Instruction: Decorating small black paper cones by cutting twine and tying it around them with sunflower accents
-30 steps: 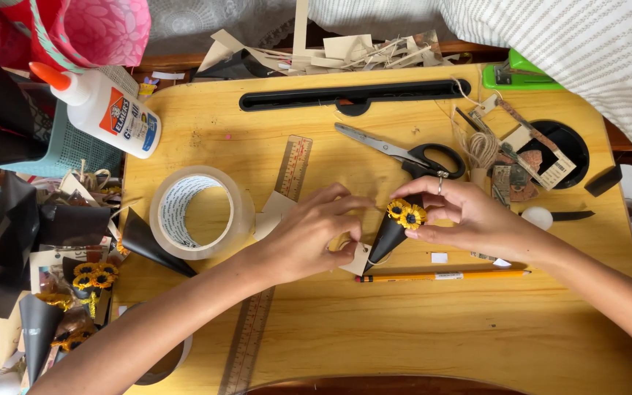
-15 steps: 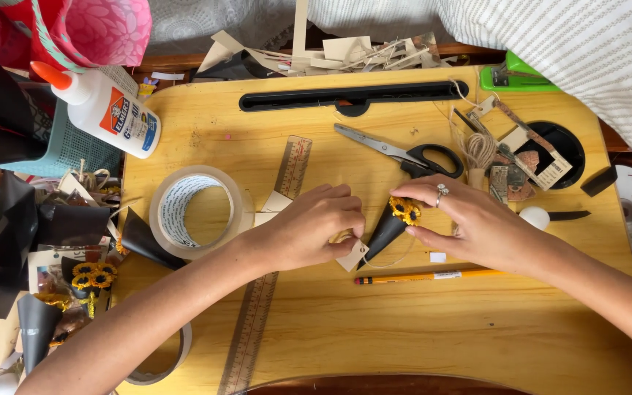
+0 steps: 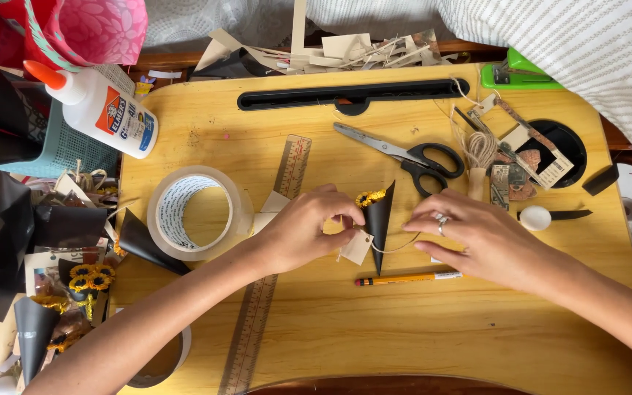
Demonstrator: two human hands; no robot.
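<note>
A small black paper cone (image 3: 380, 219) with tiny yellow flowers at its top lies point-down at the middle of the wooden lap desk (image 3: 374, 336). My left hand (image 3: 309, 230) pinches thin twine and a small beige tag (image 3: 356, 247) at the cone's left side. To the right of the cone, my right hand (image 3: 469, 238), with a ring on one finger, holds the other end of the twine, which loops under the cone. An orange pencil (image 3: 407, 278) lies just below both hands.
Black-handled scissors (image 3: 411, 155), a tape roll (image 3: 192, 212), a long ruler (image 3: 268, 271) and a glue bottle (image 3: 104, 110) lie on the desk. A twine bundle and paper tags sit at the right. More black cones and flowers (image 3: 60, 292) are heaped at the left edge.
The cone has turned from slanted to nearly upright. My right hand let go of the flower top and drew back to the right with the twine.
</note>
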